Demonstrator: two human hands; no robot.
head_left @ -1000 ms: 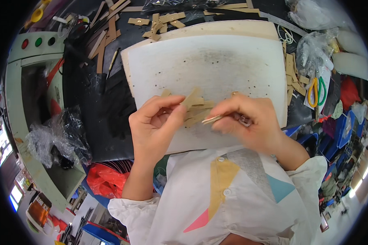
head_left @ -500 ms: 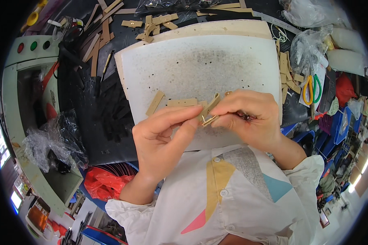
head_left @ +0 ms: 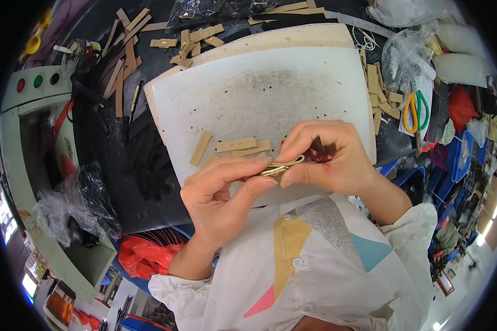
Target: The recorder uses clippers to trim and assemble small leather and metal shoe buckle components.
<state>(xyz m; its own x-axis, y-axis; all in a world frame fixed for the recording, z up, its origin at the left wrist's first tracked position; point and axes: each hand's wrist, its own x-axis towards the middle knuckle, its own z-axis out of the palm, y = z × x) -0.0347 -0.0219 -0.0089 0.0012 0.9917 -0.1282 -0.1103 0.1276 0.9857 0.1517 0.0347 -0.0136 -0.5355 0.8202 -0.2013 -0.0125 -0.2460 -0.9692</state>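
Note:
My left hand (head_left: 223, 193) pinches one end of a small gold-coloured metal buckle (head_left: 274, 170) between thumb and fingertips. My right hand (head_left: 337, 160) grips the other side, its thumb and forefinger on the buckle and on a folded tan strap (head_left: 297, 160) that loops out along it. Small dark and reddish bits (head_left: 320, 153), too small to name, sit in the curl of my right fingers. Just beyond my hands, a tan strip (head_left: 201, 148) and a punched tan strip (head_left: 237, 144) lie on the white board (head_left: 215, 99), with more partly behind my left fingers.
Several tan strips (head_left: 196, 41) are piled past the board, others (head_left: 374, 83) to its right. Yellow- and green-handled scissors (head_left: 416, 113) lie on the right. At left stand a pale green machine (head_left: 38, 83) with coloured buttons and clear plastic film (head_left: 66, 207). Below hangs a red bag (head_left: 149, 256).
The strap, upright before, now lies flatter along the buckle. The buckle has turned more level, and my right fingers have curled further round. The whole view has shifted slightly.

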